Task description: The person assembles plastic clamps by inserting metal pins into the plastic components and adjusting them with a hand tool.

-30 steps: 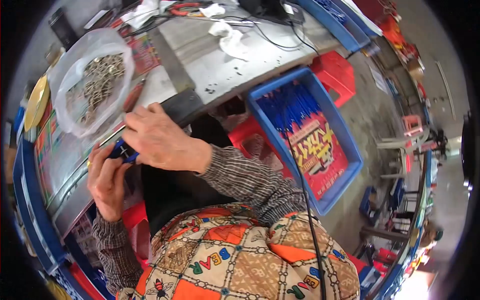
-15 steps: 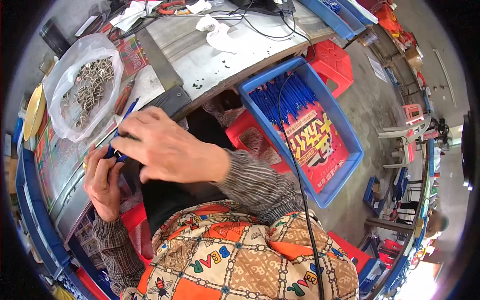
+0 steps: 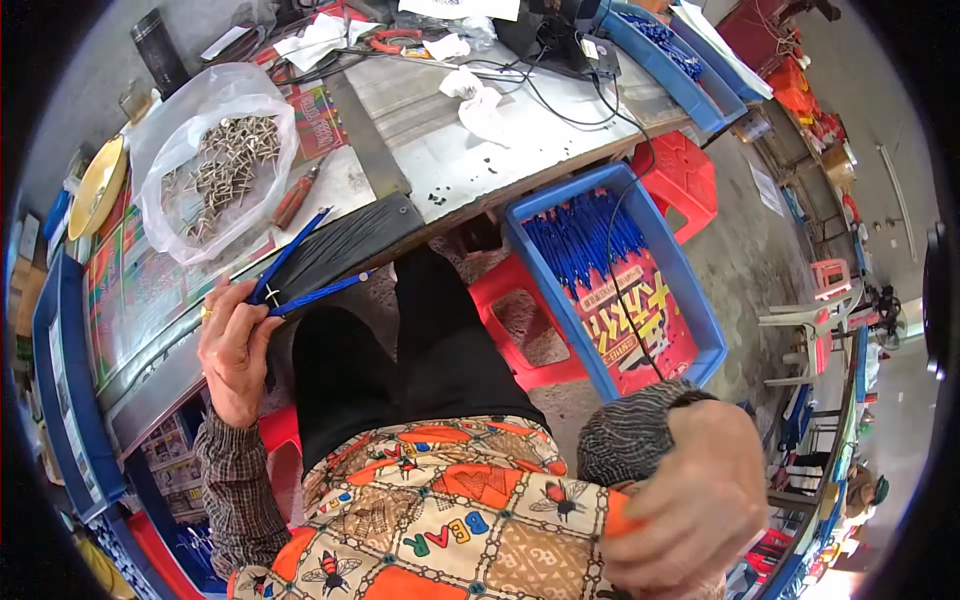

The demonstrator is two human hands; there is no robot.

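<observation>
My left hand [image 3: 236,340] is closed on slim blue strips [image 3: 318,293], beside the table's front edge. Two lengths fan out from the fingers, one toward the dark pad and one toward my knees. A small silvery cross-shaped piece [image 3: 271,295] shows between them close to the fingertips. At the lower right, my right hand [image 3: 690,500] is in front of the printed apron [image 3: 450,500], smeared by motion, so its grip is unclear. A clear plastic bag [image 3: 160,205] with many small metal pieces [image 3: 228,168] lies on the table beyond my left hand.
A red-handled tool [image 3: 297,195] lies beside the bag, near a black pad [image 3: 350,240]. To the right, a blue tray [image 3: 705,330] holds many blue strips [image 3: 580,240] on red printed sheet. Red stools [image 3: 675,180] stand nearby. A black cable [image 3: 612,250] crosses the tray.
My right hand has left the blue strips and swung down to the right, in front of the apron. My left hand still holds the strips, now in plain sight. The view has shifted slightly.
</observation>
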